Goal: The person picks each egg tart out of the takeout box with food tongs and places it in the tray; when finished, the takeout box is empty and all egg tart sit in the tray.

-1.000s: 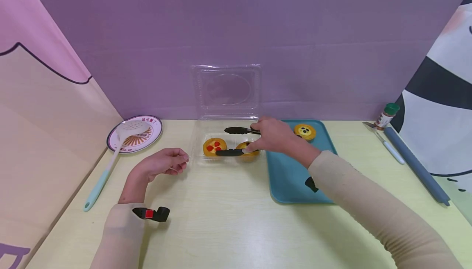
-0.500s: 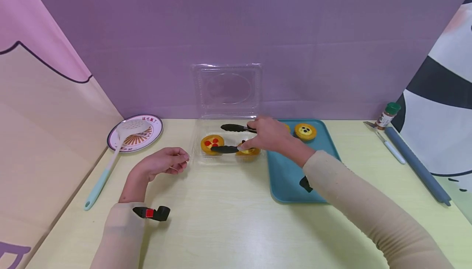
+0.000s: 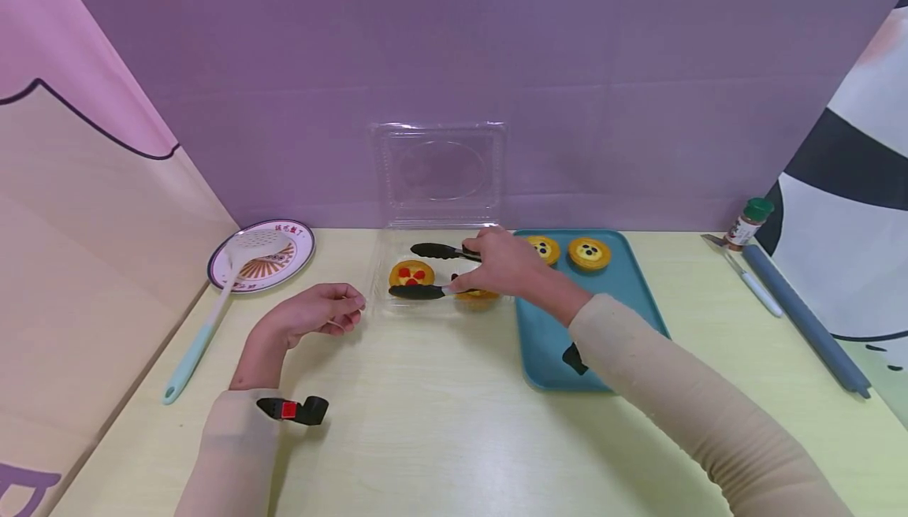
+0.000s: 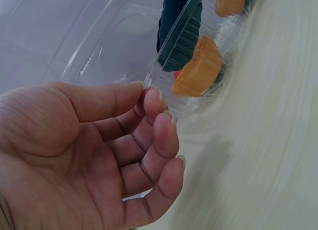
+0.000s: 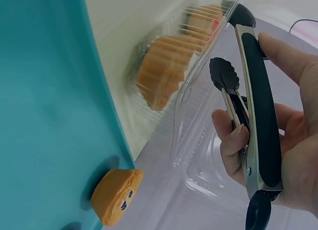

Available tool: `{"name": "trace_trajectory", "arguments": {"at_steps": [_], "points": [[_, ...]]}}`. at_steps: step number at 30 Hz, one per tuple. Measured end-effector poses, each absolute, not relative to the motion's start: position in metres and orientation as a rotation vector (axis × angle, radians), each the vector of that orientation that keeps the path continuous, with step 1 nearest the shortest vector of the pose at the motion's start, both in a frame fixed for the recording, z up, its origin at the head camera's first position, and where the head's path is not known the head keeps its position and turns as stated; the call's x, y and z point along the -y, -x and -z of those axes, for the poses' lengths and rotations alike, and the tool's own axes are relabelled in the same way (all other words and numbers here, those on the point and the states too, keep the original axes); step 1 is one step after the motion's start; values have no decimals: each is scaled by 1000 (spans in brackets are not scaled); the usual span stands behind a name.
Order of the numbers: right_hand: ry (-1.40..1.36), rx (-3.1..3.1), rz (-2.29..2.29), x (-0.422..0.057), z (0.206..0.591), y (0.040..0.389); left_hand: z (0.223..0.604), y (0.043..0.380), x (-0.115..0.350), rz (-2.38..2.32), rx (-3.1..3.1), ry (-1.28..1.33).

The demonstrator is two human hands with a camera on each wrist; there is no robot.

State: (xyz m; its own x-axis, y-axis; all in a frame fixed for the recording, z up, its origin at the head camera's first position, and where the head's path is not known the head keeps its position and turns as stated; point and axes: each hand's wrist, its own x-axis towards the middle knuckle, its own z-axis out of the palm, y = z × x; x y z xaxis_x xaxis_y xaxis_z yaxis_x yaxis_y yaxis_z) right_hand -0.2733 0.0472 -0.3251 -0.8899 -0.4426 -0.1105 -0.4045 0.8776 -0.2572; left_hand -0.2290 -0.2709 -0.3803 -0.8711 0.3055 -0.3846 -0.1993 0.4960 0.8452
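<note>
In the head view, the left hand (image 3: 312,318) pinches the near corner of a clear plastic container (image 3: 397,245) between thumb and forefinger. The right hand (image 3: 502,265) grips black-and-silver tongs (image 3: 418,291), whose jaws stand well apart over the container. Inside it sit a red-topped tart (image 3: 413,271), partly behind the near jaw, and a dark-topped tart (image 3: 477,293), partly under the right hand. The container's lid (image 3: 443,170) stands upright at the back, close to the wall. A blue tray (image 3: 567,344) lies just beside the container, bearing two tarts (image 3: 589,254) near its far edge; the tabletop (image 3: 426,422) stretches between the forearms. The plate (image 3: 301,253) under the skimmer (image 3: 220,296) has Chinese characters on its rim; the label on the green-capped jar (image 3: 748,221) is too small to read.

In the left wrist view, thumb and forefinger meet on the container's thin edge, the other fingers curled. A ribbed black jaw overlaps the red-topped tart; I cannot tell whether they touch.

In the right wrist view, thumb and fingers wrap opposite arms of the tongs, with a gap between the tips.
</note>
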Motion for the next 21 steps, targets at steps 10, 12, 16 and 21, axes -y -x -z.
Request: {"name": "trace_trajectory", "arguments": {"at_steps": [10, 12, 16, 21], "points": [[628, -2882, 304, -41, 326, 275, 381, 229, 271, -1367, -2249, -75], [628, -2885, 272, -39, 327, 276, 382, 229, 271, -1370, -2250, -75], [610, -2880, 242, -37, 331, 276, 381, 229, 271, -1374, -2252, -80], [589, -2871, 281, -36, 335, 277, 381, 228, 271, -1370, -2252, -89]]}}
